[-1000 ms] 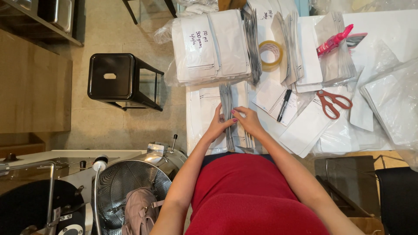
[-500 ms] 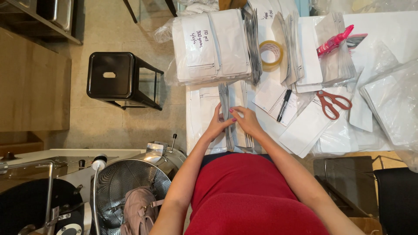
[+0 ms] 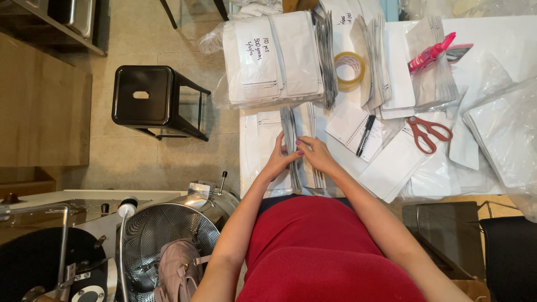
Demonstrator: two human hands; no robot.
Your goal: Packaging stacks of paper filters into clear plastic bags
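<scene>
A stack of white flat pouches [image 3: 302, 128] stands on edge on the white table [image 3: 503, 39] in front of me. My left hand [image 3: 279, 159] presses against the stack's left side, fingers spread over the pouches. My right hand [image 3: 316, 154] holds the right side, fingertips pinching into the stack near the middle. Both hands grip the same bundle. A larger pile of white pouches [image 3: 274, 56] lies further up the table.
Red-handled scissors [image 3: 428, 131], a black marker [image 3: 366, 135] on a notepad, a tape roll [image 3: 349, 67] and a pink cutter [image 3: 430, 53] lie on the table. A black stool [image 3: 148, 100] stands left. A metal drum machine [image 3: 168, 246] with a bag inside sits lower left.
My hands stay on the pouch stack; the fingers have shifted slightly along it. Nothing else moved.
</scene>
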